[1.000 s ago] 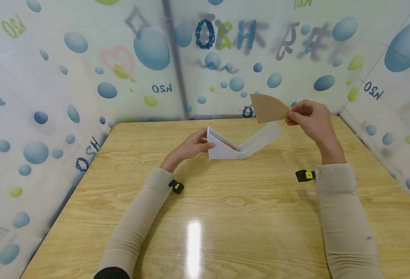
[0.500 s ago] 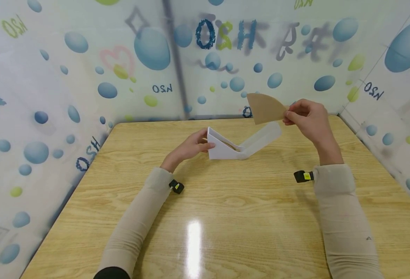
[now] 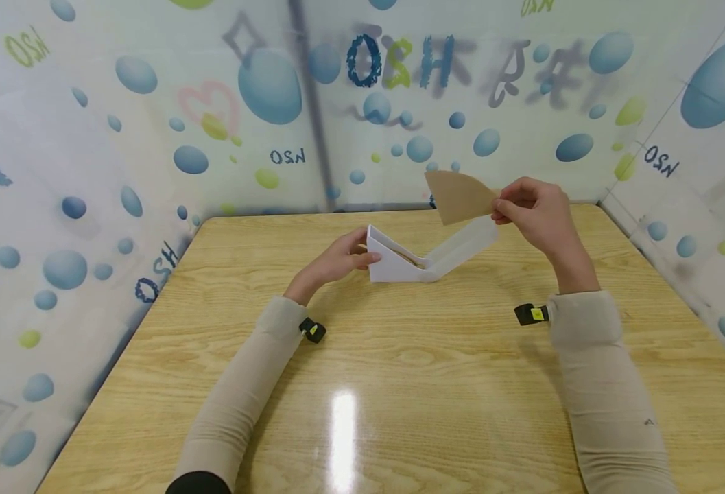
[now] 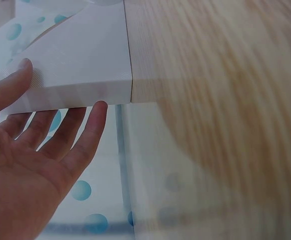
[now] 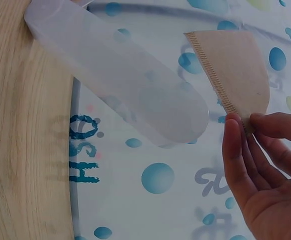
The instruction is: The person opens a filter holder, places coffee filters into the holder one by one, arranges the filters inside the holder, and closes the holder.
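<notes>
A brown paper coffee filter (image 3: pixel 462 197) with a crimped seam hangs in the air, its narrow end pinched between the thumb and fingers of my right hand (image 3: pixel 538 213). Below it on the table stands a white filter box (image 3: pixel 393 267) with a sloping top; its hinged translucent lid (image 5: pixel 135 85) is swung up to the right. Inside the box a brown edge shows, probably more filters. My left hand (image 3: pixel 337 257) grips the box by its tall left end. In the left wrist view the thumb (image 4: pixel 18 82) lies on the box's side, with the fingers by its end.
The wooden table (image 3: pixel 436 384) carries the box near its far side. A printed curtain (image 3: pixel 362 137) with blue and green dots hangs behind the table and along both sides.
My right hand has moved a little to the left with the coffee filter, bringing it closer over the box and lid. The left hand and the box have stayed put.
</notes>
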A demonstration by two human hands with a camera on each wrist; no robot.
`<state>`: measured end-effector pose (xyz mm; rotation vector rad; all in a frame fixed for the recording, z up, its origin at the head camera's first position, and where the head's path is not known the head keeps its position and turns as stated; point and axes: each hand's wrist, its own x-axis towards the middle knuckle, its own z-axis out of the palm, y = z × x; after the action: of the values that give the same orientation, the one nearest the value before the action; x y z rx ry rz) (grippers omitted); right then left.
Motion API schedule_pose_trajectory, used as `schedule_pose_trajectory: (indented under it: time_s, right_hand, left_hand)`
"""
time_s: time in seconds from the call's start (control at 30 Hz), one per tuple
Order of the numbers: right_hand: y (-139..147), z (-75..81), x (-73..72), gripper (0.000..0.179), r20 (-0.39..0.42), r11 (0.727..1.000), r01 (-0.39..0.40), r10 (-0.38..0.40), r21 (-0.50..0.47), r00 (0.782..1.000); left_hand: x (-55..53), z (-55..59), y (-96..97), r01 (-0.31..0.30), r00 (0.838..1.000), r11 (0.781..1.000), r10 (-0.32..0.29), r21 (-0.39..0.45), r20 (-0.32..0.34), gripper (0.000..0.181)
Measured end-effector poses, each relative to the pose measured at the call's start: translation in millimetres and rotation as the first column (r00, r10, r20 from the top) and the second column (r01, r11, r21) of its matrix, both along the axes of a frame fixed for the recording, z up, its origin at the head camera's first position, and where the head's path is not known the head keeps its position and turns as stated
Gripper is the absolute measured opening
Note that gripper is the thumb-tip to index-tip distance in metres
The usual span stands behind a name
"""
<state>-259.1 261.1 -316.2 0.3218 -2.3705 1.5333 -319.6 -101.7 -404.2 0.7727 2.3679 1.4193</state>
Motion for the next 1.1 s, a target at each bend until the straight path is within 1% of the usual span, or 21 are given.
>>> schedule_pose_trajectory:
  time_s: [0.3,0.5,0.83,1.1]
  right_hand:
    - [-10,0.2,2.7,0.02,0.002,0.998,-0.004,0.003,0.068,1.0]
    - [-16,-1.3,3.0,0.02,0.005,0.993,-0.003,0.003,0.118,1.0]
    - [-20,-2.9,0.7,0.021,0.012,0.991,-0.012,0.011,0.136,1.0]
    - [-23,-1.7,2.1,0.022,0.03,0.989,-0.016,0.012,0.15,0.999]
  left_hand:
    - [-2.0,-2.0,0.4,0.006,1.0,1.0,-0.006,0.008,0.0,0.04]
    - [-1.1,-1.2,0.5,0.005,1.0,1.0,-0.005,0.012,0.001,0.04]
    - [0.1,-0.4,0.4,0.001,1.0,1.0,-0.001,0.009,-0.004,0.04]
    - [0.9,0.4,0.7,0.001,1.0,1.0,-0.001,0.008,-0.002,0.04]
